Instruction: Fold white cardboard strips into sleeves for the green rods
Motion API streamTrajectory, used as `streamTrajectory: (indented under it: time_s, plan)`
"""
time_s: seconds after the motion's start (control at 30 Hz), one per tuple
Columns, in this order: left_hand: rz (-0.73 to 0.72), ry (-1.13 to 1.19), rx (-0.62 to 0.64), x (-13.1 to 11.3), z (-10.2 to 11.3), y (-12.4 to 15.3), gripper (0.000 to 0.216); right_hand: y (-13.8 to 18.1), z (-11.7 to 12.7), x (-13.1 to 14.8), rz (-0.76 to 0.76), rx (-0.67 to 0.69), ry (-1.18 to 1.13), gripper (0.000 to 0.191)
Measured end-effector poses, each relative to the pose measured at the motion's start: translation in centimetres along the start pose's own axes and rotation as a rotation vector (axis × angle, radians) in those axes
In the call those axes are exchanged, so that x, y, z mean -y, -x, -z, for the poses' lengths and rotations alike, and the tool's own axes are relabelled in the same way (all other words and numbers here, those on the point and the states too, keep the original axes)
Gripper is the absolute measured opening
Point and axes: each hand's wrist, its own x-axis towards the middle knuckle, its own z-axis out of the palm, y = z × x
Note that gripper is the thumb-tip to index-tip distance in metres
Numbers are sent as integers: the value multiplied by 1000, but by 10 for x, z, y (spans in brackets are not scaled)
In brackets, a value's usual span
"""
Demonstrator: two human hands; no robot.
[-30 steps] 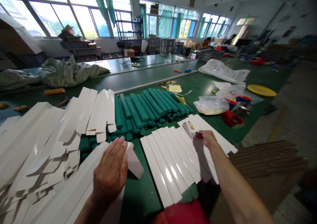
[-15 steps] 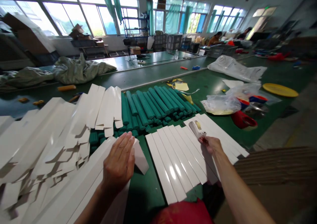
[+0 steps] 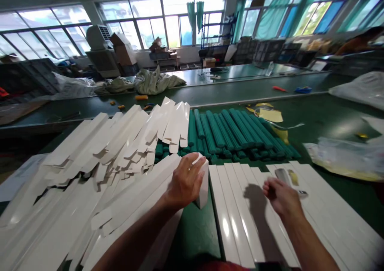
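Note:
My left hand point(image 3: 186, 183) is closed over the end of a long white cardboard box point(image 3: 144, 199), its fingers curled across a folded end flap. My right hand point(image 3: 282, 197) hovers over a row of flat-lying white boxes point(image 3: 237, 207), fingers curled together. What they pinch, if anything, is too small to make out. A small white tape dispenser point(image 3: 290, 179) with a yellowish roll lies on the boxes just beyond that hand. Behind both hands is a pile of ribbed green rods point(image 3: 228, 131).
Open white cartons point(image 3: 90, 151) lie heaped on the left. On the right are a clear plastic bag point(image 3: 345, 155) and yellow paper point(image 3: 271, 115). A red-handled tool point(image 3: 279, 88) and crumpled sacking point(image 3: 156, 81) lie farther back on the green table point(image 3: 207, 231).
The view has swung left. My right hand has come off the tape dispenser and moved left of it. My left hand has gone from lying flat on the box to curling round its end.

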Motion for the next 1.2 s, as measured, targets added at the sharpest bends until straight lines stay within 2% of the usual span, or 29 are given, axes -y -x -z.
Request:
streamTrajectory:
  time_s: [0.03,0.17,0.23,0.3,0.43,0.6,0.7,0.77,0.83,0.9,0.97,1.03,1.07,1.13,1.2]
  plan:
    - [-11,6,0,-1,-2,-1,44,16,-23,7,-29,72,-18,36]
    - [10,-20,-15,-9,-8,-6,41,80,-112,40,24,485,-50,32]
    - [26,-46,-24,-13,-9,-8,38,100,-140,47,46,576,-38,30]
    - [26,-68,-31,-16,-8,-9,35,108,-154,45,74,597,-37,29]
    - [-11,-86,-85,-19,-8,-8,31,106,-161,34,105,591,-27,29]
    - [151,-46,-207,-20,-16,-4,35,105,-169,33,129,550,116,34]
    - [174,-42,-234,-22,-18,-2,40,107,-173,38,163,489,240,39]
    - [178,-48,-245,-22,-17,-2,44,106,-175,42,109,471,269,46]
    - [185,-48,-209,-21,-13,-2,47,104,-175,45,-8,505,249,50]
    - [191,-25,-103,-17,-8,-2,48,101,-173,43,-116,577,220,51]
    - [199,39,13,-11,-3,-2,49,97,-170,33,-141,617,220,51]
    - [213,126,82,-4,2,0,51,92,-164,15,-53,577,272,50]
    - [223,169,100,-2,4,2,54,89,-161,2,46,533,329,50]
    - [255,226,124,0,9,5,60,83,-155,-28,340,445,498,46]
    - [293,247,140,-1,13,8,63,78,-148,-60,688,417,679,41]
